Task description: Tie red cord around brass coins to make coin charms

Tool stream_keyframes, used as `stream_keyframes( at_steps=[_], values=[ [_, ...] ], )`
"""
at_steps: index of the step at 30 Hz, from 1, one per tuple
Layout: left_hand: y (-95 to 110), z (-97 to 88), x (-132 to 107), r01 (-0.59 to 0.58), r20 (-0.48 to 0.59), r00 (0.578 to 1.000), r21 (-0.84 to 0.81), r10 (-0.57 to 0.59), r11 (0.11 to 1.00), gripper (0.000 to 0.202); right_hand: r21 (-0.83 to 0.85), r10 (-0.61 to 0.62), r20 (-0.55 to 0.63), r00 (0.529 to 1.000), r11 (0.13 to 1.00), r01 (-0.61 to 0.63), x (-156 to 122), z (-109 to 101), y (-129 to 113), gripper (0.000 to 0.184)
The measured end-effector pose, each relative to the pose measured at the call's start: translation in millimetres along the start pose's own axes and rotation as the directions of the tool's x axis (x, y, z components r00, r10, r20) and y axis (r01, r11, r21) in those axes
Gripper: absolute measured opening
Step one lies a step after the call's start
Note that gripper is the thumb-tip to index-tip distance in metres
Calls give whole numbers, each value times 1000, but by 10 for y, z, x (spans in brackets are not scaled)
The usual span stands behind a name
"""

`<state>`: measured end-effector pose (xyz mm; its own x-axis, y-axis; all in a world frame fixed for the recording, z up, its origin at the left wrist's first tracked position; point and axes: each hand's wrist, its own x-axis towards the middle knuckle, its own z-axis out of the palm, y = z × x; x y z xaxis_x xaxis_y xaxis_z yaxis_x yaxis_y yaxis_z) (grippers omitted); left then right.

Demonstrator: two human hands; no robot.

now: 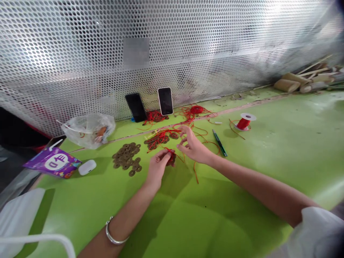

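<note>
My left hand (158,165) is closed on a few brown, coin-like discs (171,160) bound with red cord, pinched between thumb and fingers. Just to the right, my right hand (192,145) hovers with its fingers curved and apart. Red cord runs close to its fingertips; whether they touch it I cannot tell. Behind both hands lies a heap of discs with red cords (158,139) across it. Left of my left hand, loose holed discs (125,156) are spread on the green table (228,215). A loose cord end (196,173) trails below my right hand.
A green pen (219,143) and a spool of red cord (243,122) lie to the right. Two phones (135,106) lean at the perforated metal panel (102,79), near tangled red cord (196,110). At left are a plastic bag (90,130), purple packet (55,163) and white case (87,167).
</note>
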<state>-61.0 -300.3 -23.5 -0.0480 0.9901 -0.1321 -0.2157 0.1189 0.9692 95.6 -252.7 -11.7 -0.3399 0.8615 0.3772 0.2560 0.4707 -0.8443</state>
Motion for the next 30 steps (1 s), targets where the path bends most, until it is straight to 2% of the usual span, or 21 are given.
stream_keyframes(
  at_steps=[3,5,7,11,18,25,30],
  values=[
    [11,-23,19,0,-71,997,-81,-6,997,16,-115,-37,162,986,992,56,-58,73,-74,13],
    [17,-34,29,4,-106,994,-129,-18,992,16,-172,-16,266,964,983,64,-78,109,-106,12],
    [20,-41,39,11,-130,991,-169,-34,986,16,-214,12,306,952,975,56,-89,127,-115,15],
    [26,-47,50,32,-152,986,-233,-69,972,16,-245,0,328,945,966,85,-93,118,-103,20],
    [91,-43,33,48,-170,980,-293,-101,955,19,-335,-60,346,936,924,183,-74,72,-105,19],
    [110,-44,41,73,-167,977,-321,-132,944,27,-368,-20,298,954,920,134,-40,26,-116,20],
    [124,-43,33,62,-139,984,-318,-111,946,34,-389,-12,297,955,912,133,-37,27,-122,21]
  ],
)
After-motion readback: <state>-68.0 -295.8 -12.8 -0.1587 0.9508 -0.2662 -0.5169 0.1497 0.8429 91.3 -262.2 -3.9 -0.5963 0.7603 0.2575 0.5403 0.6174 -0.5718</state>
